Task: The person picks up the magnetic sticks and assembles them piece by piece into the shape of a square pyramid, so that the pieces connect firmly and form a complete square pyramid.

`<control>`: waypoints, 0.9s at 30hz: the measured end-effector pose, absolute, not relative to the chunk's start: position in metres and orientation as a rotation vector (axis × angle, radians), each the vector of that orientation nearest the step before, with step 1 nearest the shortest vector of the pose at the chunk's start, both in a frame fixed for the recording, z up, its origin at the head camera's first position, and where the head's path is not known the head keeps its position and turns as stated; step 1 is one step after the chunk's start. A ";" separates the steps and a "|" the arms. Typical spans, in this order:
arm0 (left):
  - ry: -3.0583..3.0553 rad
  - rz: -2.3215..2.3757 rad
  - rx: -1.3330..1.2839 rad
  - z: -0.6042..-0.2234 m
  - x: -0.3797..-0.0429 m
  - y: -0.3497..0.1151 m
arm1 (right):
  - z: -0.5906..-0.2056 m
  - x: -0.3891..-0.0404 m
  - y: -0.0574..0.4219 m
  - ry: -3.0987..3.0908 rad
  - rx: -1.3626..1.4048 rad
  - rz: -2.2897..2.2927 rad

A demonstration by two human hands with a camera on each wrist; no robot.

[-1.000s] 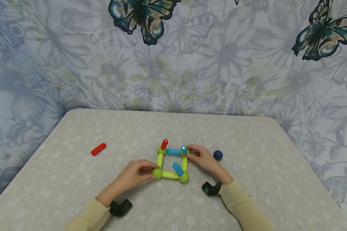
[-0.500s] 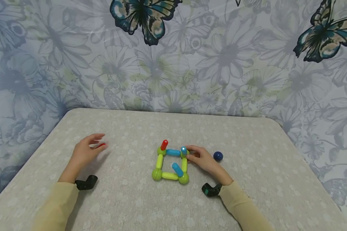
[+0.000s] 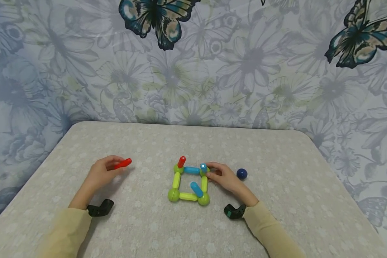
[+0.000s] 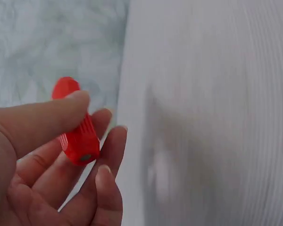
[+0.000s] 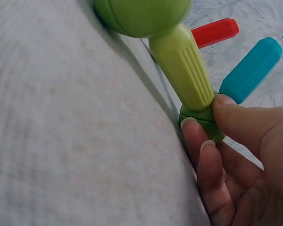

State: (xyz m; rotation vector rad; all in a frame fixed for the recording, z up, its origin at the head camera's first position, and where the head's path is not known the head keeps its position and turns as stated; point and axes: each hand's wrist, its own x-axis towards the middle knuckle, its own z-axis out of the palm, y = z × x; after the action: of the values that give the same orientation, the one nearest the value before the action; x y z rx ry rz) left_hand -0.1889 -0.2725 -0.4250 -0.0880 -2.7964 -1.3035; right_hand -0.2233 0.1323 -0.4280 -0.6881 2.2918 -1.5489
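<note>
My left hand [image 3: 100,174] pinches a red magnetic rod [image 3: 124,163] above the table's left half. In the left wrist view, thumb and fingers press on the sides of the rod [image 4: 80,146], and a grey spot shows in its near end. A square of rods and green balls lies mid-table. My right hand [image 3: 226,178] grips the far right green ball [image 5: 205,123] of that square, thumb against fingers. A blue rod [image 3: 203,167] stands up from this ball. Another red rod [image 3: 181,162] rises from the far left ball [image 3: 178,168], and a blue rod [image 3: 196,189] leans from the near right ball [image 3: 204,199].
A dark blue ball [image 3: 242,174] lies just right of my right hand. Black wrist devices [image 3: 100,208] sit at both cuffs. The pale patterned tablecloth [image 3: 154,229] reaches back to a flowered wall covering [image 3: 193,71].
My left hand has let go of the square's near left ball, moved left and picked up the loose red magnetic rod. My right hand has stayed at the far right ball.
</note>
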 end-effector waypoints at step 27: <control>-2.501 -2.132 -0.724 -0.442 -0.173 -0.140 | -0.458 -0.240 0.139 2.313 -0.675 -1.554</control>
State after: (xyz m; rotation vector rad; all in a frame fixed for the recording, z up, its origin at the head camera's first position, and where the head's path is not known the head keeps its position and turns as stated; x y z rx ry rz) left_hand -0.1728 -0.1400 -0.4417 -0.7239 -2.5006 -2.1315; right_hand -0.2403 0.1389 -0.4582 -0.6753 2.3134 -1.5538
